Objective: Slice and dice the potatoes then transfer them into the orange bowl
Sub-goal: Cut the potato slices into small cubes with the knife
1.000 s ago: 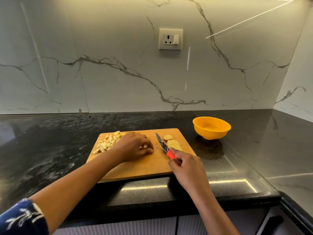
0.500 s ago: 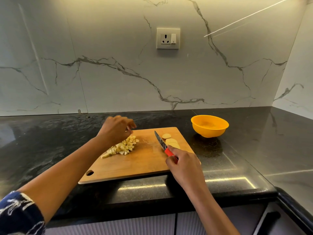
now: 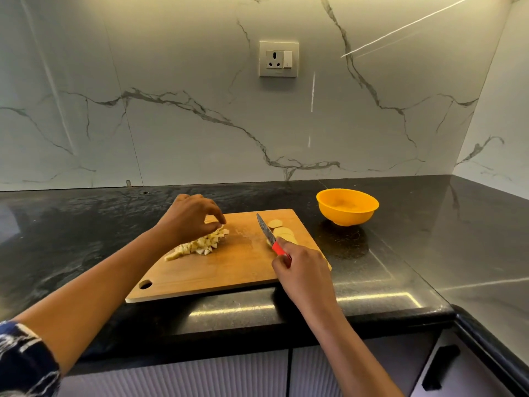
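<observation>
On the board (image 3: 234,267), the dice (image 3: 200,245) lie at ten o'clock and the slices (image 3: 282,232) at two. The left hand (image 3: 189,219) curls over the dice; I cannot tell whether its grip holds a piece. The right hand (image 3: 300,270) has its grip closed round the knife (image 3: 264,229), blade beside the slices. The bowl (image 3: 347,206) sits on the tabletop (image 3: 400,253), farther out at two.

Black polished stone countertop (image 3: 86,224), glossy w/ light reflections, turns a corner at far R. Wooden cutting board (image 3: 229,267) lies flat near the front edge, hang-hole at its near-L corner. Orange bowl (image 3: 346,214) stands upright just past the board's far-R corner, not touching it. On board: diced potato pile (image 3: 200,245) L, potato slices (image 3: 282,232) R.
</observation>
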Demonstrator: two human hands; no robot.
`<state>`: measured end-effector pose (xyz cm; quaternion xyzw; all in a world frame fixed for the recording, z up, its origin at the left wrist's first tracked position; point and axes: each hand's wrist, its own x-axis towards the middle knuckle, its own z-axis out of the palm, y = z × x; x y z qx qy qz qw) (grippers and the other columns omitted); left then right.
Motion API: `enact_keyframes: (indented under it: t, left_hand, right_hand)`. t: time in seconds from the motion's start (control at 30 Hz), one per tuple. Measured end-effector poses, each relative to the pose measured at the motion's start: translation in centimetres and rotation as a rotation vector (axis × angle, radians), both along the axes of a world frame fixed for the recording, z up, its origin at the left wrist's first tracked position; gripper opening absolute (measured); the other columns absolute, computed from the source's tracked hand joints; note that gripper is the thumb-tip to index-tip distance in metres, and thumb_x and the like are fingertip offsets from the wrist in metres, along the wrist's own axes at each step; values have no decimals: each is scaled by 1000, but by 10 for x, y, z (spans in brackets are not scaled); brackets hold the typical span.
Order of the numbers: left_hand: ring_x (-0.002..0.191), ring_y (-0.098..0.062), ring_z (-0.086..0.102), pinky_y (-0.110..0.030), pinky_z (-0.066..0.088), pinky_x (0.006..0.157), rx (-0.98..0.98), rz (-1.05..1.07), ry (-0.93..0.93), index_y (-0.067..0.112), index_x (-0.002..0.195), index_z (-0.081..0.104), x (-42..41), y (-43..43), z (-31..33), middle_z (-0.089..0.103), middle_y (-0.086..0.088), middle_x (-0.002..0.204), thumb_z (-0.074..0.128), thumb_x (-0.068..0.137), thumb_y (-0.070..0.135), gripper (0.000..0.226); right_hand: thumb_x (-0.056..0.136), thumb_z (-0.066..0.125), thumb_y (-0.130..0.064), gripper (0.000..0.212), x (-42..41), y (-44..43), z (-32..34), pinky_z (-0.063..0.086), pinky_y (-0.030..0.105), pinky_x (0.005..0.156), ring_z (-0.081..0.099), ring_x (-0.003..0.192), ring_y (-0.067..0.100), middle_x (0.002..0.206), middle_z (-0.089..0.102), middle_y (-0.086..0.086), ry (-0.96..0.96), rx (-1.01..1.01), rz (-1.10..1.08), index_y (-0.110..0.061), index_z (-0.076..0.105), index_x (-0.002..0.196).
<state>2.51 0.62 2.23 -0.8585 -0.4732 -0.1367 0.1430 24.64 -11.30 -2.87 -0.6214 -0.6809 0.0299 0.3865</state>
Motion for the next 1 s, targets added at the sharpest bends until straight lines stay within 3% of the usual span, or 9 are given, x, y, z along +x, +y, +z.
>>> enact_keyframes:
  t: [0.07, 0.17, 0.27, 0.33, 0.5, 0.73, 0.9, 1.0]
  left_hand:
    - [90, -4, 53, -24, 42, 75, -52, -34, -106, 30, 102, 70, 9, 0, 3, 67, 6, 109, 60, 89, 35, 17]
    - [89, -4, 53, -22, 41, 77, -189, -55, -171, 26, 108, 68, 36, 7, 3, 66, 4, 107, 59, 90, 36, 23]
    - [102, -8, 52, -33, 44, 94, -350, -38, -115, 25, 126, 57, 70, 21, -3, 61, 5, 122, 59, 90, 38, 38]
    - [117, -14, 49, -42, 39, 104, -451, -19, -64, 25, 133, 48, 89, 32, -7, 54, 3, 132, 60, 90, 34, 46]
    - [125, -19, 45, -37, 35, 105, -676, -70, -87, 23, 138, 43, 110, 48, -7, 45, 0, 141, 59, 91, 13, 51]
    - [94, -11, 54, -23, 43, 82, -492, -48, -182, 18, 121, 61, 99, 43, -7, 61, 0, 118, 68, 85, 28, 38]
    - [92, -10, 54, -40, 45, 95, -352, 27, -200, 25, 115, 65, 66, 19, -2, 64, 4, 111, 70, 81, 37, 36]
    - [95, -10, 54, -43, 43, 98, -369, 33, -254, 29, 113, 65, 38, -3, -3, 63, 6, 109, 70, 79, 39, 36]
  right_hand:
    - [97, 48, -31, 44, 0, 1, -1, 39, 22, 73, 59, 93, 10, 107, 68, -3, -4, 11, -25, -26, 47, 140]
    - [97, 48, -30, 43, 0, 3, -2, 42, 25, 75, 60, 90, 13, 100, 68, -3, -6, 30, -70, -26, 47, 140]
    - [97, 49, -29, 43, 1, 5, -3, 46, 28, 76, 61, 89, 13, 98, 67, -3, 12, 36, -95, -25, 46, 140]
    - [97, 48, -29, 44, 2, 6, -3, 47, 31, 78, 61, 94, 15, 103, 67, -2, 15, 23, -96, -24, 45, 141]
    - [98, 43, -28, 41, 5, 6, -3, 45, 33, 79, 60, 99, 19, 109, 66, 2, 0, 3, -95, -21, 47, 139]
    - [98, 43, -26, 42, 5, 6, -3, 47, 34, 80, 60, 98, 19, 108, 65, 2, 14, 7, -105, -21, 45, 140]
    - [99, 46, -26, 43, 3, 3, -3, 47, 30, 80, 61, 100, 16, 110, 66, -1, -9, 25, -110, -22, 44, 142]
    - [98, 48, -27, 43, 0, 3, -1, 49, 30, 79, 62, 97, 16, 109, 67, 0, -20, 26, -107, -22, 45, 141]
